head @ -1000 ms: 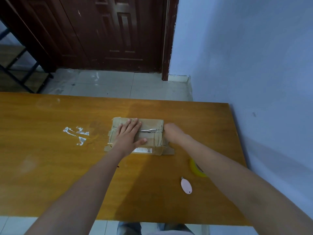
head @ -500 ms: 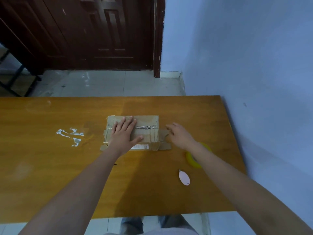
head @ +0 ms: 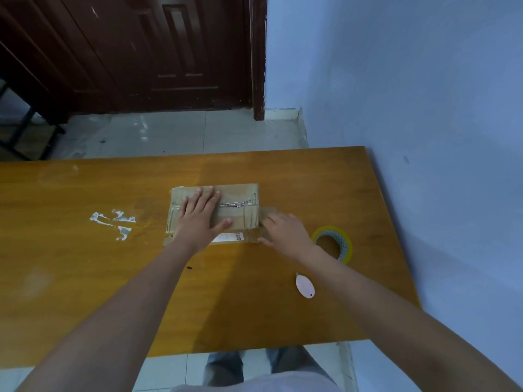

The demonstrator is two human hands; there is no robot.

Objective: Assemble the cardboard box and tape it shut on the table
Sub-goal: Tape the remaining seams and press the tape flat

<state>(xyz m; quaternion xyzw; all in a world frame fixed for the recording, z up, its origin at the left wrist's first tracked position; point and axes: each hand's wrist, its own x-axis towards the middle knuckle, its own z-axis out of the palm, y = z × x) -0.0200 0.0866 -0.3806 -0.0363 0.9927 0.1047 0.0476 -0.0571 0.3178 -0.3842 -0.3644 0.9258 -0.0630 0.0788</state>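
A small brown cardboard box (head: 240, 193) lies flat-topped on the wooden table (head: 85, 278), with shiny clear tape along its top seam and a white label on its near side. My left hand (head: 199, 219) presses flat on the box top, fingers spread. My right hand (head: 285, 233) rests palm down on the table just right of the box, fingers apart, touching a strip of tape that runs off the box's right end. A roll of clear tape with a yellow rim (head: 335, 246) lies on the table behind my right wrist.
A small pink oval cutter (head: 305, 287) lies near the table's front right. White residue marks (head: 113, 222) stain the wood left of the box. A blue wall runs along the table's right edge. A dark wooden door and tiled floor are beyond.
My right hand has slid off the box's right end down onto the table beside it. My left hand has stayed flat on the box top. The camera has shifted slightly.
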